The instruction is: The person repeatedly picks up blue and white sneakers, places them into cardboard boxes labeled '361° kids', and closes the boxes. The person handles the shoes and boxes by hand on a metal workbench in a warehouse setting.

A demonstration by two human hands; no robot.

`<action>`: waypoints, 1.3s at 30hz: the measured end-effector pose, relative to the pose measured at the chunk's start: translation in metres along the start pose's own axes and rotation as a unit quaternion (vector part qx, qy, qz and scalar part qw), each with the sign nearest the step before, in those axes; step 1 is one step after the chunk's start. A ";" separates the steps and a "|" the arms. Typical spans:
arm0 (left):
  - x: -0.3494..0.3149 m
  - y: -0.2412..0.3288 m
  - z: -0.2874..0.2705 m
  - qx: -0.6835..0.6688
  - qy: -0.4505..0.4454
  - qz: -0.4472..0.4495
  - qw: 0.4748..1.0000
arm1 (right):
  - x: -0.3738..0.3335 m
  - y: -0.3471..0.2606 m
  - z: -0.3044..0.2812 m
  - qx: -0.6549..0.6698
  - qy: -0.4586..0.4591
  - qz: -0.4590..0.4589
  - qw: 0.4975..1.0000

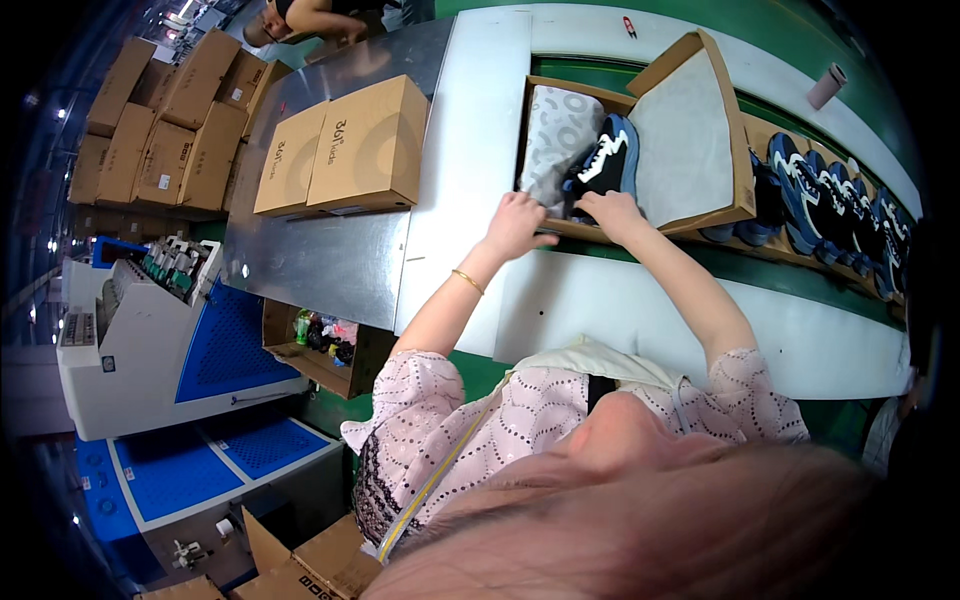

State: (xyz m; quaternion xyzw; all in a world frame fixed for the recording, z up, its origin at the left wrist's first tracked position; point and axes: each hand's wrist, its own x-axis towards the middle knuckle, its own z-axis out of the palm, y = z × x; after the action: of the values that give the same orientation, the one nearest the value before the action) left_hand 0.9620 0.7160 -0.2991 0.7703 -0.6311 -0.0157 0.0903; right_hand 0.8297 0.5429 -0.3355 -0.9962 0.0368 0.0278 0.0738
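Observation:
An open brown shoebox (572,230) lies before me, its lid (690,140) raised on the right side and lined with white paper. Inside it rests a black and blue sneaker (617,160) with white markings, beside grey patterned wrapping paper (560,125). My left hand (516,226), with a gold bangle at its wrist, has its fingers curled over the box's near left corner and its thumb outside the wall. My right hand (612,213) reaches over the near wall, fingers closed at the near end of the sneaker. Its fingertips are partly hidden.
Two closed shoeboxes (365,145) stand on the metal table (310,255) at left. Several sneakers (825,205) line the right side. Stacked cartons (165,130), a blue and white machine (190,340) and a carton of small items (325,345) are leftward. Another person (325,18) bends at the far end.

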 end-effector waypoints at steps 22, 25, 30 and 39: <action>0.088 -0.010 0.104 -0.019 0.050 -0.207 0.977 | -0.056 -0.007 -0.141 0.620 0.401 0.115 0.665; 0.110 0.001 0.111 -0.068 0.069 -0.294 0.951 | -0.078 -0.006 -0.138 0.684 0.436 0.084 0.578; 0.127 0.014 0.127 -0.052 0.165 -0.141 0.975 | -0.107 0.006 -0.110 0.799 0.423 0.070 0.421; 0.023 -0.008 0.060 -0.844 -0.224 -0.281 0.399 | -0.110 0.025 -0.111 0.810 0.459 0.078 0.357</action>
State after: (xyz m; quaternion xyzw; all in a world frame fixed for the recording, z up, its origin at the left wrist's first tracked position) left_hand 0.9663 0.6876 -0.3568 0.4050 -0.0424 -0.7365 0.5401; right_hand 0.7239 0.5093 -0.2232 -0.3054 0.1471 -0.4716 0.8140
